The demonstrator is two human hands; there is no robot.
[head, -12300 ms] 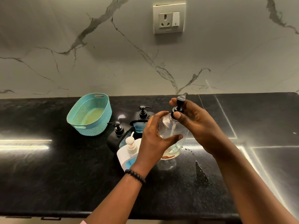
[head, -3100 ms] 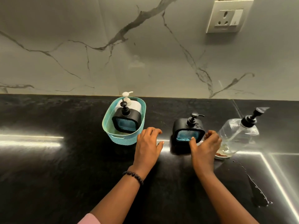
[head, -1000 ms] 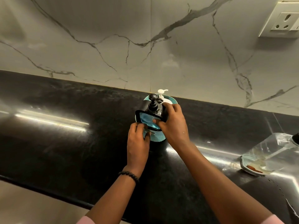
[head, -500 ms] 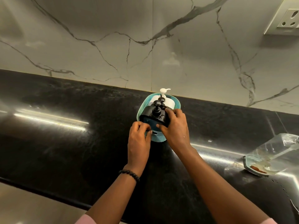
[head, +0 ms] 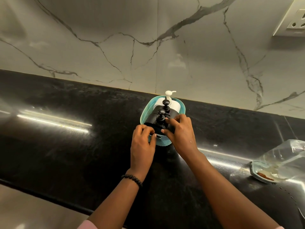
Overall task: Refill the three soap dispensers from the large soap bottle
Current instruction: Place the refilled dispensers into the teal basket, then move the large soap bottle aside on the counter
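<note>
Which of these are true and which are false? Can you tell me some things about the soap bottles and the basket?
1. The white dispenser stands inside the teal basket. True.
2. Both hands are flat on the counter. False: the left hand grips the basket's near rim, and the right hand holds the front black dispenser.
3. The large clear bottle sits far right on the black counter. True.
4. The basket holds only one dispenser. False: three pumps show, one white and two black.
</note>
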